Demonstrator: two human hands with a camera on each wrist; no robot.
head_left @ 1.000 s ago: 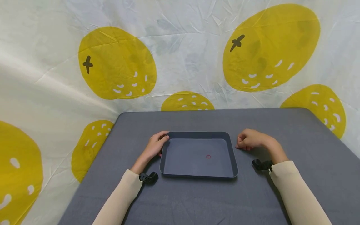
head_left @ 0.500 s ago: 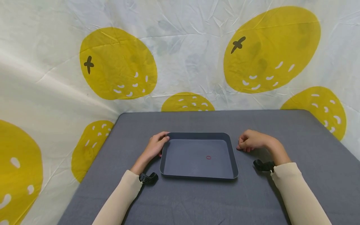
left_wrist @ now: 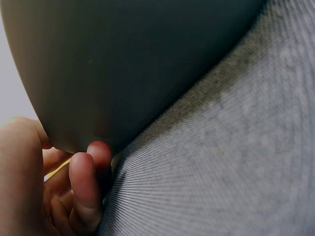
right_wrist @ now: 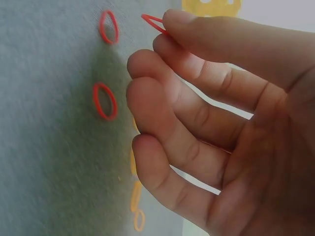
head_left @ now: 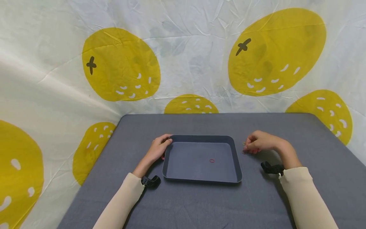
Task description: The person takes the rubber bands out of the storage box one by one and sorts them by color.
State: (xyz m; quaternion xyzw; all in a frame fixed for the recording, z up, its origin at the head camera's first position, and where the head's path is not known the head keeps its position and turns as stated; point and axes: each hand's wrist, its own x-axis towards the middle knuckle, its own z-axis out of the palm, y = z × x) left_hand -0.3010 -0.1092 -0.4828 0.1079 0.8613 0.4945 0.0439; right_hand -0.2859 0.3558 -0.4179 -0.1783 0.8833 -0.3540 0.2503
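Observation:
In the head view my left hand [head_left: 159, 148] grips the left rim of a dark grey rectangular tray [head_left: 188, 162], thumb over its edge. The left wrist view shows its curled fingers [left_wrist: 84, 179] against the tray's outer wall. One red rubber band [head_left: 210, 160] lies inside the tray, right of its middle. Beyond the tray's right side, my right hand [head_left: 261, 141] pinches another red rubber band [right_wrist: 153, 18] between thumb and index finger, just above the table. Two more red rubber bands, one [right_wrist: 116, 30] farther up and one [right_wrist: 96, 101] lower, lie beside its fingers in the right wrist view.
Several yellow-orange rubber bands [right_wrist: 135, 197] lie in a row beyond the right fingers, partly hidden. The grey cloth-covered table [head_left: 183, 203] reaches back to a white curtain [head_left: 194, 63] with yellow fruit prints. Dark straps [head_left: 273, 168] circle both wrists.
My right hand has shifted slightly to the right and up, and bits of yellow and red bands now show beside its fingertips. The left hand and tray have stayed put.

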